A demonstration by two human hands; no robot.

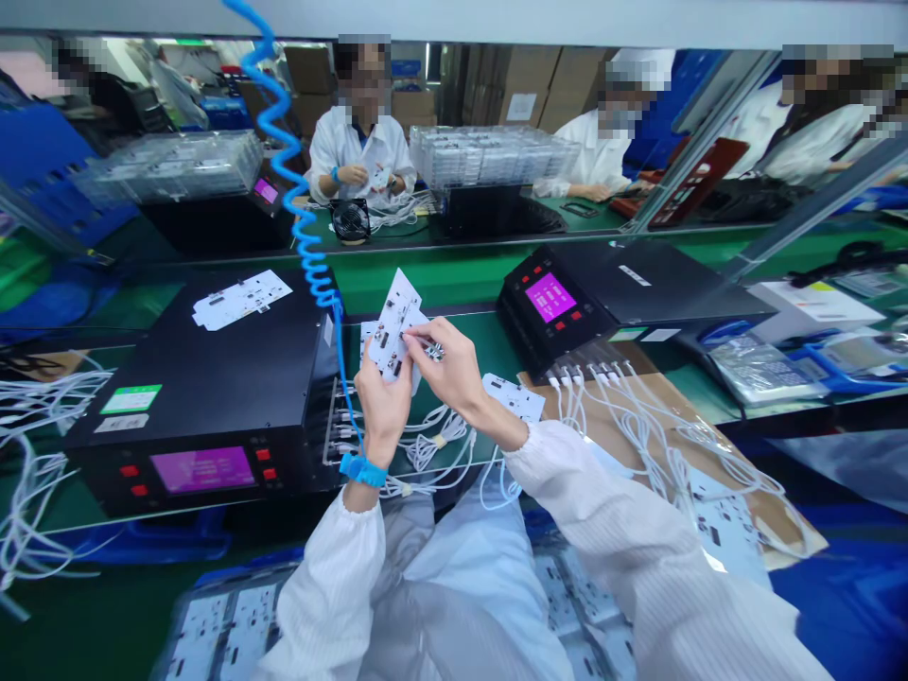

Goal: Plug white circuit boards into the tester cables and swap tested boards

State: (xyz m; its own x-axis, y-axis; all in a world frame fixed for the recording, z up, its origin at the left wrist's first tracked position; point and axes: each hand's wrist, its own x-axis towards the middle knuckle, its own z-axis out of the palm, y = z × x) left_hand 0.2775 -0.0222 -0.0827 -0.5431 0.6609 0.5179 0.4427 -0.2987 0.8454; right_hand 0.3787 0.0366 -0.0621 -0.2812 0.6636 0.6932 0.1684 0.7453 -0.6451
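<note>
While the flat white circuit board (392,320) is tilted above the green bench (483,333), the bare left hand (383,402) grasps its near end. The bare right hand (451,367) bends its fingertips at the board's right side; their grip is unclear. A black, pink-screened box (213,369) stands left.

Left hand (383,405) upright, gripping; right hand (454,367) alongside, apparently pinching.

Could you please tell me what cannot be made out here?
Head view, throughout:
- Held white board: lower part hidden by left hand.
- Shiny piece: partly hidden by right hand, too small.
- Left pink screen: text blurred.
- Lower-left boards: cut off by bottom edge, partly covered by sleeve.
</note>
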